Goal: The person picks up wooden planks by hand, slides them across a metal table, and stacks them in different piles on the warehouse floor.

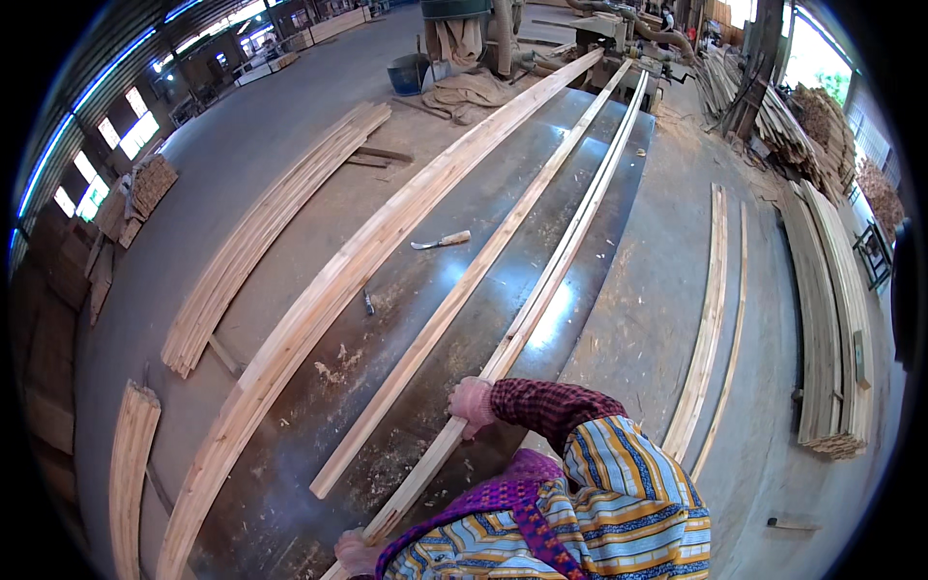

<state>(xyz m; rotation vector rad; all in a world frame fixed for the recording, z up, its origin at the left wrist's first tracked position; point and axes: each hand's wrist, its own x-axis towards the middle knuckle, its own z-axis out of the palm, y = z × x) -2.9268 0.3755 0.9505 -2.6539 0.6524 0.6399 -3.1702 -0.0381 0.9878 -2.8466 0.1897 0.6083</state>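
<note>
Long pale wooden strips [541,302] lie side by side along the right side of a dark metal-topped table [435,333]. My right hand [471,406], apparently in a pale pink glove, is closed around them about a third of the way up from their near end. Lower down, my left hand [358,553] grips the same strips close to the bottom edge of the picture; its fingers are partly hidden. To their left lies a single wooden strip [464,275], touched by neither hand.
Long stacked boards [319,280] run along the table's left side. A curved knife [442,240] and a small dark tool [368,303] lie on the tabletop among shavings. Machinery [619,43] stands at the far end. More timber [833,319] is stacked at right and left [275,232].
</note>
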